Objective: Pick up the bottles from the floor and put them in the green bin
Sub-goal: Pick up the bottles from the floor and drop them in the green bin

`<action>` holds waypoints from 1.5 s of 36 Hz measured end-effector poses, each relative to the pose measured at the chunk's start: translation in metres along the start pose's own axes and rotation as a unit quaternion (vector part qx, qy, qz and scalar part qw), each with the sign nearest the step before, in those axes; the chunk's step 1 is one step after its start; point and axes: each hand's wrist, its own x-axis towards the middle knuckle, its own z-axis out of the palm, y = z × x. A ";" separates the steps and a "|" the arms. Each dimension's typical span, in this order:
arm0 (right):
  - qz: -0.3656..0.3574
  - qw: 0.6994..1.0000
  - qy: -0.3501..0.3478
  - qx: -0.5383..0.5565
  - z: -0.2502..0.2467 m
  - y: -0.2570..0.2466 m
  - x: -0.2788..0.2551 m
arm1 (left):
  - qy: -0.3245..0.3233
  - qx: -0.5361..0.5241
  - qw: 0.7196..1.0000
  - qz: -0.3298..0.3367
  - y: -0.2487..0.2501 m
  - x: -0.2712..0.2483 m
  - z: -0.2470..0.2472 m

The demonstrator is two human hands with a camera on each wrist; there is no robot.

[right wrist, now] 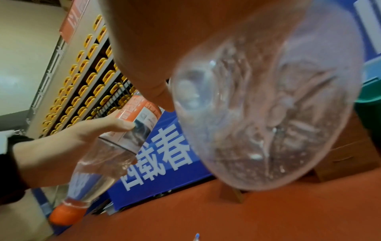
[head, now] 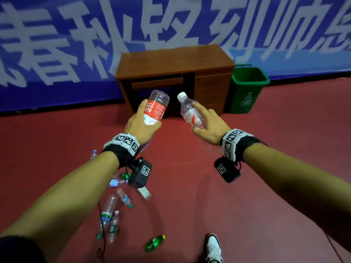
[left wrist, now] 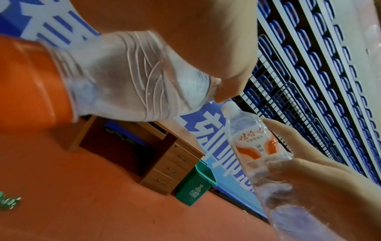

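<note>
We carry one bottle in each of our hands. Our left hand (head: 141, 126) wraps the red-labelled bottle (head: 155, 108) upside down, base pointing ahead, cap toward the wrist. Our right hand (head: 208, 128) grips the clear white-capped bottle (head: 190, 111) by its lower body, index finger extended along it. Both point toward the green bin (head: 247, 88), standing at two o'clock beside the wooden desk (head: 174, 61), well apart from us. More bottles (head: 114, 215) lie on the floor (head: 256, 186) at seven o'clock, likely for later trips.
</note>
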 end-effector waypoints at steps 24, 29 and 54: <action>0.038 0.995 0.058 -0.075 -0.172 0.200 0.153 | -0.067 0.197 0.973 0.097 0.136 0.211 0.151; 0.044 0.993 0.069 -0.085 -0.182 0.234 0.214 | -0.092 0.211 0.966 0.119 0.134 0.277 0.183; 0.149 0.979 0.058 -0.127 -0.281 0.444 0.535 | -0.237 0.429 0.749 0.447 0.265 0.671 0.373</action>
